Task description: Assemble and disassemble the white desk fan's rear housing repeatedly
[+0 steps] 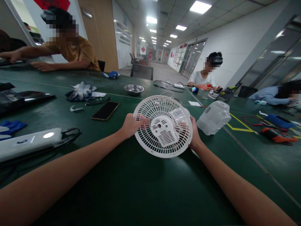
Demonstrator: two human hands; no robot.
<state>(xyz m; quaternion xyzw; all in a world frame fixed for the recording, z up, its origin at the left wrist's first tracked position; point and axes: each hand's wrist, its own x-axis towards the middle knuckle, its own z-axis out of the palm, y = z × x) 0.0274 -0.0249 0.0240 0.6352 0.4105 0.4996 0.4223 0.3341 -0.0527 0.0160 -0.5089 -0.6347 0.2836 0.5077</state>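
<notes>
A round white fan grille is held up above the green table, its slatted face and central hub turned toward me. My left hand grips its left rim, with the thumb lying over the slats. On the opposite side my right hand is closed around the right edge; most of its fingers are hidden behind the grille. Something clear, perhaps a plastic piece with a label, shows at the grille's upper right. Just right of my right hand stands a translucent white plastic housing with vent slots.
Left of the grille lie a smartphone, gloves and a white power strip. A metal bowl sits beyond it. An orange-and-black multimeter rests at right on the green table. Several people sit around the table.
</notes>
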